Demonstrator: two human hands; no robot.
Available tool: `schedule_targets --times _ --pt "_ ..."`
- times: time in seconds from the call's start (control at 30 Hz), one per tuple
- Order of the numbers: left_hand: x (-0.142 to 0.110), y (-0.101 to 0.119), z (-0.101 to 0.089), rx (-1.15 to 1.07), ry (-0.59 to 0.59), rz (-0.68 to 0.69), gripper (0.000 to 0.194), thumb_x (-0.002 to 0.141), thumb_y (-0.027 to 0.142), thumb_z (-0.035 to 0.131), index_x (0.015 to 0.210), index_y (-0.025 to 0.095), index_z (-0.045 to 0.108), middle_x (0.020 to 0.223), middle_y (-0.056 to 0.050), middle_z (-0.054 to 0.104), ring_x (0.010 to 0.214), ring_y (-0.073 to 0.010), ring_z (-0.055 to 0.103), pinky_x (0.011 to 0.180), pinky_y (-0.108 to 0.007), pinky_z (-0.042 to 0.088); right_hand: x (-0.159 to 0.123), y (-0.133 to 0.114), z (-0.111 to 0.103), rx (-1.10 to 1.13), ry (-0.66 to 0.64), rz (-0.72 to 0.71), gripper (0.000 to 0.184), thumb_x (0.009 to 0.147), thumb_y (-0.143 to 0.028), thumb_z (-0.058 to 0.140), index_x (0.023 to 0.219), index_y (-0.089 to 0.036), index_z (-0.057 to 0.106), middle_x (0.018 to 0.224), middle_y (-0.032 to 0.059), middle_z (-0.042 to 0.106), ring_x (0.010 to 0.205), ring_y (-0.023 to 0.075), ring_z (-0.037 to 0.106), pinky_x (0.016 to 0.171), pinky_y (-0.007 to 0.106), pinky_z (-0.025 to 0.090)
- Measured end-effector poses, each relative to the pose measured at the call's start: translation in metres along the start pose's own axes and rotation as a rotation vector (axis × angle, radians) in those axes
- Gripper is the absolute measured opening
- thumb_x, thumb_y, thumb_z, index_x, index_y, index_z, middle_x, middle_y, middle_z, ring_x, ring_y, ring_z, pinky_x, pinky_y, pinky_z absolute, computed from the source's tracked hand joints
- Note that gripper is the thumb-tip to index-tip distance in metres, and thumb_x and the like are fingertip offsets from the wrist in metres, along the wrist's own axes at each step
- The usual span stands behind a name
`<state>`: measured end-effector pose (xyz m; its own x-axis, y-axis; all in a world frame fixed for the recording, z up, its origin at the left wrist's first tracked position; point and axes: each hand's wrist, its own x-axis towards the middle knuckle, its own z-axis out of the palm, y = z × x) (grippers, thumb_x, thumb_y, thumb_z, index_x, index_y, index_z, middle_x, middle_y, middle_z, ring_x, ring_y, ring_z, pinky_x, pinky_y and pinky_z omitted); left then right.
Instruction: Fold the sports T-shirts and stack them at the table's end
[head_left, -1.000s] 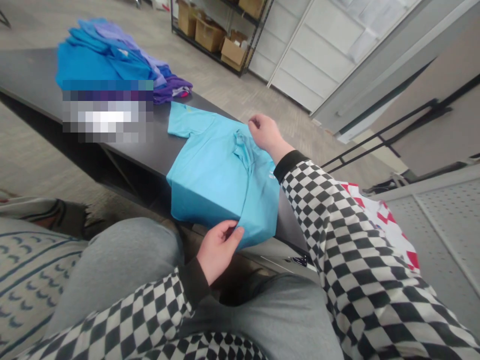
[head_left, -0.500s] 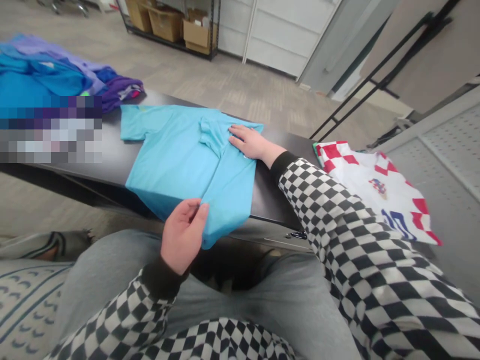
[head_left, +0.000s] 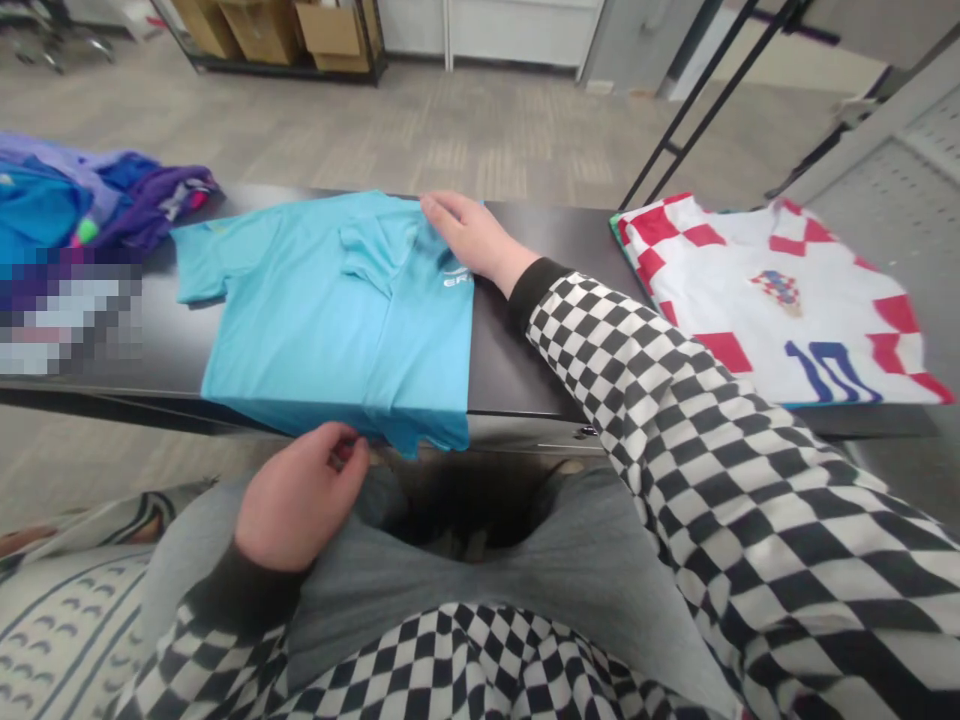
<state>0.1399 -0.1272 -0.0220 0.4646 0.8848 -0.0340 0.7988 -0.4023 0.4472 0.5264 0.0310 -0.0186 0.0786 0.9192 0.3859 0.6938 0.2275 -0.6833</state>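
Note:
A light blue T-shirt point(head_left: 292, 330) lies on the dark table, its right side folded over so that one sleeve rests on top and white lettering shows. The hem hangs over the table's front edge. At the shirt's upper right my right hand point(head_left: 472, 235) rests with fingers stretched out across the folded shoulder; some fingertips are hidden. My left hand point(head_left: 304, 495) is just below the hem, fingers curled towards the thumb, and no cloth shows between them.
A pile of blue and purple clothes point(head_left: 67, 200) sits on the table's left end. Folded at the right is a red-and-white checked jersey point(head_left: 720, 270) with a blue 10. A grey perforated panel point(head_left: 900, 190) stands beyond it. Cardboard boxes point(head_left: 330, 35) fill a shelf behind.
My left hand has come off the shirt's folded edge and moved down and left. My right hand has turned at the shoulder, uncovering the lettering. The camera view has shifted.

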Motion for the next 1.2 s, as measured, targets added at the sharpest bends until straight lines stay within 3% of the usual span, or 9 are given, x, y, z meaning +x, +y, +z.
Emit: schedule_targets --times 0.1,0.2,0.37,0.5,0.67,0.8,0.9,1.0,1.2 --pt "0.009 0.040 -0.009 -0.092 0.207 0.337 0.025 0.102 0.042 0.063 0.102 0.025 0.082 0.106 -0.011 0.085 0.102 -0.0332 0.080 0.103 -0.046 0.061 0.009 0.010 -0.016 0.294 0.135 0.080 0.047 0.124 -0.038 0.033 0.146 -0.020 0.070 0.162 0.0084 0.072 0.154 0.0217 0.065 0.139 0.044 0.045" --pt "0.027 0.075 0.000 -0.036 0.096 0.592 0.044 0.104 0.036 0.064 0.144 0.026 0.080 0.156 -0.013 0.075 0.152 -0.0380 0.065 0.134 -0.055 0.045 -0.001 0.022 -0.052 0.465 0.220 0.150 0.051 0.123 -0.045 0.026 0.144 -0.021 0.065 0.161 0.0099 0.071 0.155 0.0220 0.065 0.135 0.046 0.049" --pt "0.042 0.086 0.018 0.158 -0.073 0.648 0.072 0.106 0.043 0.069 0.173 0.019 0.057 0.184 -0.019 0.047 0.174 -0.0464 0.037 0.144 -0.067 0.023 -0.072 0.034 -0.120 0.333 0.333 0.247 0.071 0.100 -0.093 0.050 0.132 -0.031 0.068 0.134 0.0077 0.081 0.124 0.0283 0.079 0.112 0.048 0.061" --pt "0.074 0.087 -0.006 0.149 -0.059 0.701 0.077 0.114 0.064 0.052 0.175 0.018 0.053 0.183 -0.018 0.048 0.172 -0.0502 0.039 0.141 -0.075 0.019 -0.116 0.042 -0.146 0.275 0.469 0.282 0.068 0.091 -0.097 0.059 0.118 -0.035 0.070 0.105 0.0041 0.080 0.093 0.0237 0.076 0.095 0.045 0.062" --pt "0.190 0.116 -0.024 0.182 -0.051 0.688 0.083 0.119 0.065 0.037 0.171 0.001 0.049 0.184 -0.023 0.041 0.175 -0.0485 0.029 0.140 -0.073 0.016 -0.123 0.040 -0.157 0.268 0.669 0.320 0.067 0.096 -0.098 0.052 0.107 -0.033 0.067 0.081 -0.0005 0.070 0.074 0.0204 0.063 0.076 0.038 0.051" --pt "0.263 0.136 0.000 0.242 -0.128 0.571 0.080 0.123 0.056 0.043 0.170 -0.009 0.037 0.189 -0.027 0.030 0.175 -0.0435 0.028 0.140 -0.078 0.012 -0.120 0.030 -0.156 0.327 0.762 0.363 0.035 0.123 -0.051 0.047 0.102 -0.030 0.064 0.069 -0.0054 0.064 0.062 0.0163 0.056 0.067 0.032 0.043" --pt "0.281 0.135 0.023 0.261 -0.169 0.474 0.079 0.125 0.055 0.047 0.173 -0.005 0.030 0.192 -0.023 0.025 0.175 -0.0364 0.024 0.141 -0.080 0.008 -0.117 0.028 -0.151 0.366 0.756 0.391 0.040 0.128 -0.029 0.035 0.100 -0.025 0.063 0.060 -0.0085 0.059 0.052 0.0136 0.054 0.057 0.029 0.038" --pt "0.284 0.128 0.033 0.220 -0.160 0.462 0.084 0.123 0.060 0.049 0.174 -0.004 0.030 0.193 -0.019 0.023 0.176 -0.0316 0.022 0.143 -0.078 0.004 -0.111 0.033 -0.145 0.378 0.712 0.377 0.040 0.129 -0.040 0.041 0.101 -0.023 0.063 0.055 -0.0107 0.058 0.046 0.0109 0.053 0.050 0.025 0.036" --pt "0.266 0.142 0.021 0.288 -0.178 0.430 0.080 0.125 0.052 0.043 0.179 -0.005 0.025 0.192 -0.024 0.021 0.177 -0.0474 0.017 0.139 -0.079 0.009 -0.096 0.039 -0.136 0.384 0.608 0.309 0.044 0.126 -0.042 0.035 0.100 -0.021 0.064 0.049 -0.0124 0.061 0.039 0.0086 0.056 0.043 0.014 0.032"
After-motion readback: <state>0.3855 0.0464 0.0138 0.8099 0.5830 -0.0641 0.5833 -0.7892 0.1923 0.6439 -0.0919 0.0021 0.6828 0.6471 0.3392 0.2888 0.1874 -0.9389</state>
